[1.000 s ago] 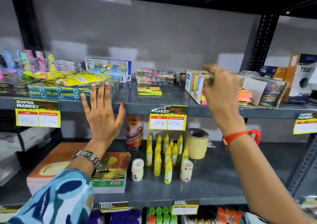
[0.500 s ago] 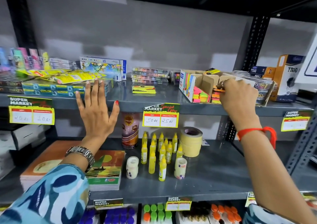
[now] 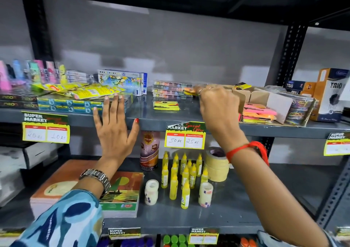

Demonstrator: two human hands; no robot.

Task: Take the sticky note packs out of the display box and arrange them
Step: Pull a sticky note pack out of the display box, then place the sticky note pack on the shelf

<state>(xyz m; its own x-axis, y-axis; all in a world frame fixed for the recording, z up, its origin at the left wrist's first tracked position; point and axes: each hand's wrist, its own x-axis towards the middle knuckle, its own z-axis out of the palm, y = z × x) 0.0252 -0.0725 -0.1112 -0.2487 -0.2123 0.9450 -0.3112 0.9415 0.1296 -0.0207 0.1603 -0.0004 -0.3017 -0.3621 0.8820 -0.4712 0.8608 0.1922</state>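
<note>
The right hand point(image 3: 217, 104) pinches a small orange sticky note pack point(image 3: 188, 90) up over the shelf point(image 3: 144, 121), left of the display box point(image 3: 272, 103). More packs point(image 3: 258, 113) lie stacked in the box, and one yellow pack point(image 3: 166, 105) lies on the shelf. The left hand point(image 3: 113, 131) rests flat and open on the shelf edge. The packs look light, flat and a bit bendy — best held by the edges.

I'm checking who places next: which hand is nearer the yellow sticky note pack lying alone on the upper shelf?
Right. The right hand hovers just right of the yellow pack; the left hand rests flat on the shelf edge, farther left.
</note>
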